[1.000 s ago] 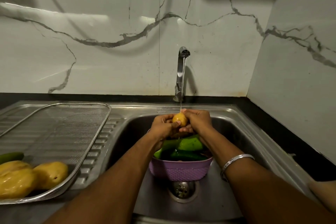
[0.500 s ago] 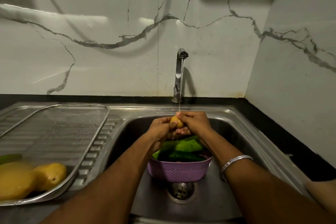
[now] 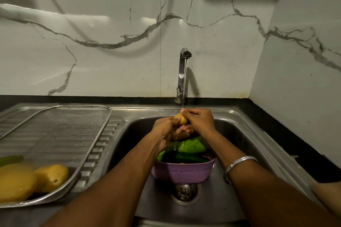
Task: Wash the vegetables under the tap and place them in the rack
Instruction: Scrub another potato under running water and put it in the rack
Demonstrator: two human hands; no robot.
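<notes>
A small yellow potato is held under the thin stream from the tap. My left hand grips it from the left and my right hand grips it from the right, fingers curled over its top. Below the hands a purple basket stands in the sink over the drain, holding green vegetables. The mesh rack lies on the drainboard at left, with two yellow potatoes and a green vegetable at its near end.
The drain shows just in front of the basket. A black counter edge runs along the right of the sink, with marble walls behind and to the right. Most of the rack's mesh is bare.
My right hand's fingers have slid further over the top of the potato, covering more of it. The hands stay under the stream.
</notes>
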